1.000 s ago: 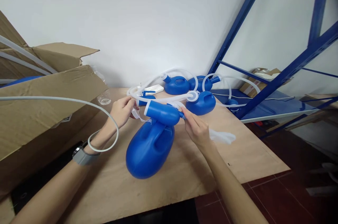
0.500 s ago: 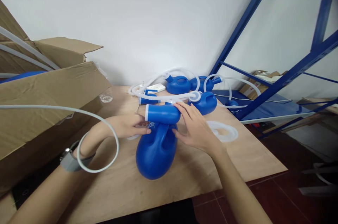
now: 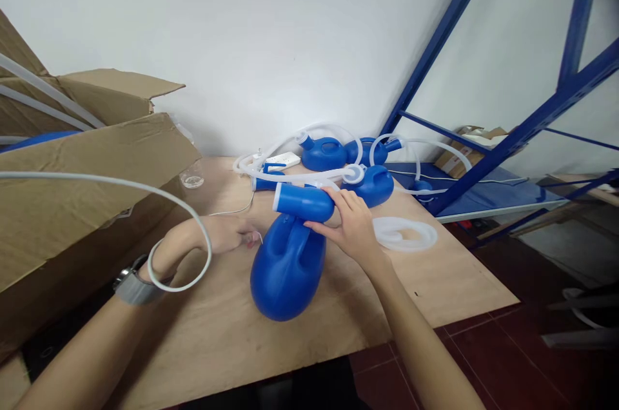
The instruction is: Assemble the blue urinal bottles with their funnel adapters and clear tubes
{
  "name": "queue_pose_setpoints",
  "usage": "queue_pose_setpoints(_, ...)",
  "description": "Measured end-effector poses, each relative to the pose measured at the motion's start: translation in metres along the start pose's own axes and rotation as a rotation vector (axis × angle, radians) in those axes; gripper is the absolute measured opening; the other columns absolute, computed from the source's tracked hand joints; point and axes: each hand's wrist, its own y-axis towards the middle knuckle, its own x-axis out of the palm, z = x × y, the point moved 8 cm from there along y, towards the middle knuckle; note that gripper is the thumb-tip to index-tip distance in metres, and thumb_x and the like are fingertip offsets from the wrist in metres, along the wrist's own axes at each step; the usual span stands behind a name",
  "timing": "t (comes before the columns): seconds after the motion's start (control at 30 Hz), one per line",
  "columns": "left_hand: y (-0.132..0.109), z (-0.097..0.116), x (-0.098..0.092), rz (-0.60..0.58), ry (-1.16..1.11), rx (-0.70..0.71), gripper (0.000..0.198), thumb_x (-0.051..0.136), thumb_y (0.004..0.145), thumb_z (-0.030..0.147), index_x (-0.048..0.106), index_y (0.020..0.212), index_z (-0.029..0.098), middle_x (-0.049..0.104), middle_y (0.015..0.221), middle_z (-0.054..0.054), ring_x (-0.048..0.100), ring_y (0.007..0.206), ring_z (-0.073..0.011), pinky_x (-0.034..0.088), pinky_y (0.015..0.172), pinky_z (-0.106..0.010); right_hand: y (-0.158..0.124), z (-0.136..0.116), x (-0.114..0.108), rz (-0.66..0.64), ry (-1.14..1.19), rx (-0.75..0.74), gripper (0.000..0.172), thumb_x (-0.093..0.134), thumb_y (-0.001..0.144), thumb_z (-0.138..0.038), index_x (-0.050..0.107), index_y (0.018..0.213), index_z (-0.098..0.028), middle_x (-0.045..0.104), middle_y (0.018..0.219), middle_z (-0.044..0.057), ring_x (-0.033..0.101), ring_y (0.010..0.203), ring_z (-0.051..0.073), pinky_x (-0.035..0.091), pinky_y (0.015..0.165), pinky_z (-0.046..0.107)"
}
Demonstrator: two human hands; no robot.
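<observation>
A blue plastic urinal bottle with a moulded handle lies on the wooden table in front of me. Its neck, rimmed in white, points to the left. My right hand grips the base of that neck from the right, thumb below and fingers on top. Just left of the bottle, my left hand is low over the table, its fingers drawn together. A thin whitish bit shows at those fingertips, too small to name. A wristband is on the left wrist, and a pale cable loops in front of it.
Several more blue bottles with clear tubes stand along the wall. A coiled clear tube lies to the right. An open cardboard box fills the left side. A white power strip sits behind. Blue shelving rises on the right.
My left hand has drawn back leftward from the bottle. The bottle neck has tilted slightly, its white rim higher, and my right hand stays on it.
</observation>
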Motion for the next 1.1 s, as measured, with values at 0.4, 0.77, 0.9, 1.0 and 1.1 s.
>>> queue_pose_setpoints(0.4, 0.004, 0.037, -0.030, 0.276, -0.312, 0.079, 0.097, 0.070, 0.085, 0.063, 0.032, 0.166, 0.025, 0.063, 0.151, -0.016, 0.060, 0.141, -0.0368, 0.056, 0.106, -0.047, 0.004, -0.004, -0.001, 0.000, -0.014, -0.066, 0.081, 0.061, 0.091, -0.079, 0.062, 0.141, -0.016, 0.075, 0.116, 0.017, 0.069, 0.102, 0.033, 0.053, 0.090, 0.046)
queue_pose_setpoints(0.77, 0.013, 0.040, -0.044, 0.495, -0.435, 0.146, 0.056, 0.080, 0.080, 0.053, 0.061, 0.123, 0.023, 0.071, 0.132, -0.009, 0.075, 0.104, -0.0269, 0.066, 0.085, -0.044, -0.030, -0.069, -0.021, 0.336, 0.063, -0.194, 0.052, 0.077, 0.090, -0.059, 0.066, 0.131, -0.028, 0.068, 0.128, 0.013, 0.059, 0.128, 0.036, 0.047, 0.114, 0.060)
queue_pose_setpoints(0.9, 0.010, 0.040, -0.046, 0.518, -0.391, 0.134, 0.052, 0.081, 0.079, 0.050, 0.064, 0.120, 0.023, 0.073, 0.129, -0.008, 0.075, 0.099, -0.0251, 0.066, 0.082, -0.042, -0.051, -0.097, 0.006, 0.112, 0.137, -0.185, 0.054, 0.071, 0.092, -0.064, 0.069, 0.130, -0.025, 0.063, 0.141, 0.015, 0.054, 0.134, 0.037, 0.046, 0.117, 0.063)
queue_pose_setpoints(1.0, 0.007, 0.040, -0.052, 0.520, -0.360, 0.140, 0.055, 0.085, 0.075, 0.054, 0.068, 0.118, 0.023, 0.076, 0.123, -0.008, 0.074, 0.095, -0.0253, 0.066, 0.082, -0.041, -0.055, -0.100, 0.013, 0.067, 0.168, -0.154, 0.037, 0.066, 0.096, -0.046, 0.069, 0.126, -0.024, 0.064, 0.141, 0.014, 0.054, 0.135, 0.036, 0.042, 0.120, 0.066)
queue_pose_setpoints(1.1, 0.000, 0.032, -0.062, 0.532, -0.371, 0.127, 0.065, 0.089, 0.069, 0.061, 0.073, 0.118, 0.022, 0.077, 0.118, -0.008, 0.075, 0.096, -0.0276, 0.066, 0.086, -0.043, -0.055, -0.097, 0.007, 0.060, 0.195, -0.156, 0.031, 0.065, 0.094, -0.034, 0.070, 0.122, -0.021, 0.065, 0.137, 0.016, 0.054, 0.136, 0.036, 0.050, 0.115, 0.062)
